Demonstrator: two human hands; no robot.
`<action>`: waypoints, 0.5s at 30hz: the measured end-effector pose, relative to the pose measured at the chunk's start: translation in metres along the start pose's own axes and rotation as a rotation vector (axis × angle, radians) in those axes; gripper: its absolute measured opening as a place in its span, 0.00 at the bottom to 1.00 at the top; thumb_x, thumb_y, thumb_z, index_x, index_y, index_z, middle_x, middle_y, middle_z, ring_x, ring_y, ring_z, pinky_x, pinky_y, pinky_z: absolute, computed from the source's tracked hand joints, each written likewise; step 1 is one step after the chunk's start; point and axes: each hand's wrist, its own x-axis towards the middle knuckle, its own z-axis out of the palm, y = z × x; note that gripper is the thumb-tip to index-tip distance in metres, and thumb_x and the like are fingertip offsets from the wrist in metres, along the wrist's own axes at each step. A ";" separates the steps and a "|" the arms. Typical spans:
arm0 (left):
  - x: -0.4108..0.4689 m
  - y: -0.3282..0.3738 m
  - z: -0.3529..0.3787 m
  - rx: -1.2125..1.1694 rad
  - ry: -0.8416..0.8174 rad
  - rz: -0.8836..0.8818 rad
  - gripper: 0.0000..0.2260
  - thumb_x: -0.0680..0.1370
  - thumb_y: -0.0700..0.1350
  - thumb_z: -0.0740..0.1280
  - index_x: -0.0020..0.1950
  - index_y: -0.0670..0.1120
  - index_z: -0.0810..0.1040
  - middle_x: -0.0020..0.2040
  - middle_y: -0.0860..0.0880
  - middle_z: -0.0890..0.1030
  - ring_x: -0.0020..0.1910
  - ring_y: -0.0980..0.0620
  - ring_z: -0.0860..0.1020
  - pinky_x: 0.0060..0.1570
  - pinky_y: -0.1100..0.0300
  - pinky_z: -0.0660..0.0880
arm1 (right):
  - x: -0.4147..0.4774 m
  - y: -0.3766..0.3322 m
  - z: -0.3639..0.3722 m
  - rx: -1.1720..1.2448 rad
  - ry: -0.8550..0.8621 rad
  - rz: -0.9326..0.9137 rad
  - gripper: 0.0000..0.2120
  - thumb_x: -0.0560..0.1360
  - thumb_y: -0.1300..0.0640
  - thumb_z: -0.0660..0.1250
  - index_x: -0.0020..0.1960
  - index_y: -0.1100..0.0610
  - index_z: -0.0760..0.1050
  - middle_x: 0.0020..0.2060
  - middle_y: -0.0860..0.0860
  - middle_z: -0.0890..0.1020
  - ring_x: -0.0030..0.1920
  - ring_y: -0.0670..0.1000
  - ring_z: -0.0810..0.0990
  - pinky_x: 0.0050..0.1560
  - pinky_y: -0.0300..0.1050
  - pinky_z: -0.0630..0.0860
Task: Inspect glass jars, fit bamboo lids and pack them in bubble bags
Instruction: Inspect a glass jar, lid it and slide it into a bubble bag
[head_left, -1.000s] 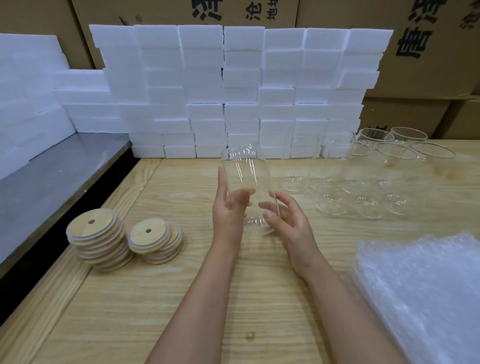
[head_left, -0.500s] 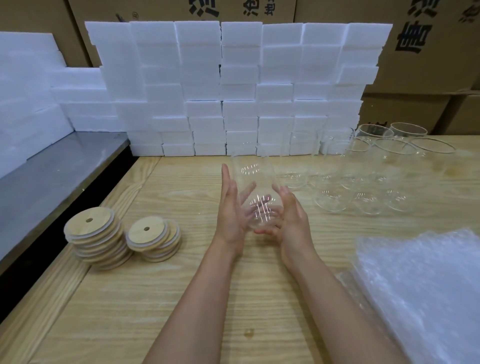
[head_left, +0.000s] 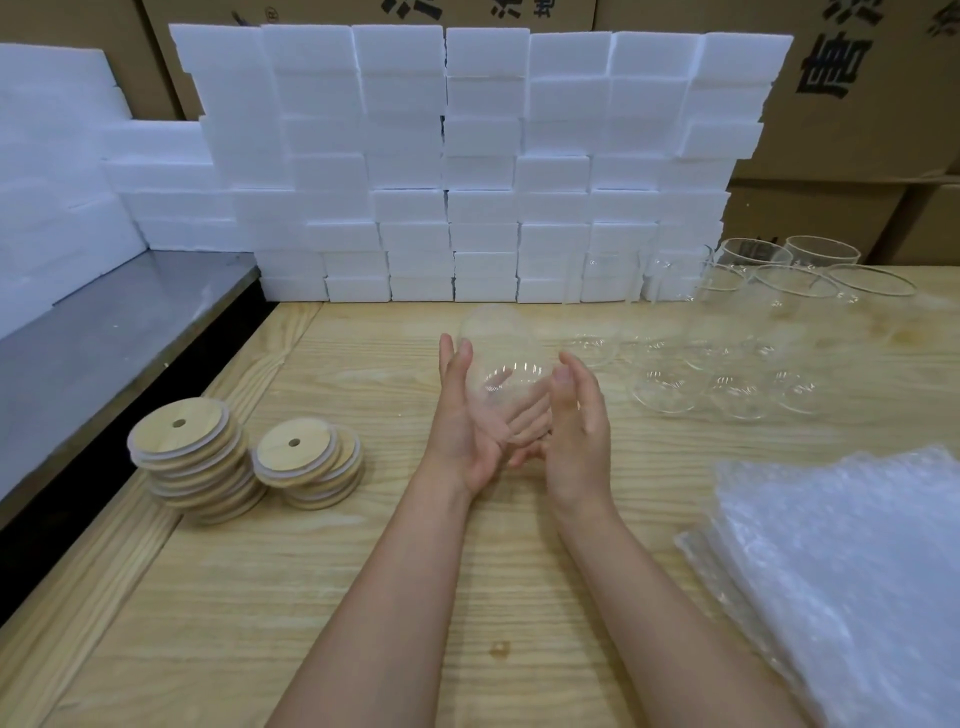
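A clear glass jar (head_left: 506, 364) is held above the wooden table (head_left: 363, 597), tilted so its base faces me and its mouth points away. My left hand (head_left: 460, 421) presses its left side with the palm, fingers straight and pointing up. My right hand (head_left: 579, 426) presses the right side, with its fingers reaching under the glass. Two stacks of round bamboo lids (head_left: 182, 447) (head_left: 304, 457), each lid with a small hole, stand at the left. A pile of bubble bags (head_left: 841, 571) lies at the right front.
Several empty glass jars (head_left: 737, 332) stand upright at the back right. A wall of white foam blocks (head_left: 467, 156) lines the table's far edge, with cardboard boxes (head_left: 857, 104) behind. A grey metal shelf (head_left: 104, 353) runs along the left, below table height.
The jar has come down from upright and raised to low and tilted with its base towards me. Both hands have moved lower and closer around it.
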 end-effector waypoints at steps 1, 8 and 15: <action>-0.001 0.001 0.000 -0.013 0.004 -0.005 0.46 0.66 0.62 0.67 0.79 0.51 0.52 0.75 0.35 0.62 0.37 0.42 0.82 0.22 0.59 0.76 | -0.001 0.000 0.000 -0.010 -0.007 -0.040 0.24 0.68 0.34 0.63 0.60 0.44 0.73 0.58 0.49 0.73 0.30 0.51 0.79 0.23 0.41 0.73; -0.004 0.000 0.003 -0.013 0.040 -0.007 0.44 0.67 0.62 0.66 0.78 0.45 0.55 0.74 0.36 0.64 0.33 0.42 0.80 0.20 0.58 0.73 | -0.001 -0.004 0.000 -0.061 0.025 -0.079 0.24 0.68 0.35 0.63 0.59 0.44 0.78 0.35 0.55 0.81 0.24 0.52 0.74 0.20 0.39 0.70; 0.001 0.000 -0.002 0.059 0.034 0.070 0.42 0.70 0.58 0.66 0.80 0.51 0.49 0.73 0.36 0.67 0.48 0.39 0.81 0.32 0.52 0.80 | -0.003 -0.011 0.003 -0.059 0.075 -0.063 0.27 0.62 0.35 0.68 0.56 0.48 0.79 0.52 0.45 0.82 0.39 0.57 0.80 0.28 0.39 0.73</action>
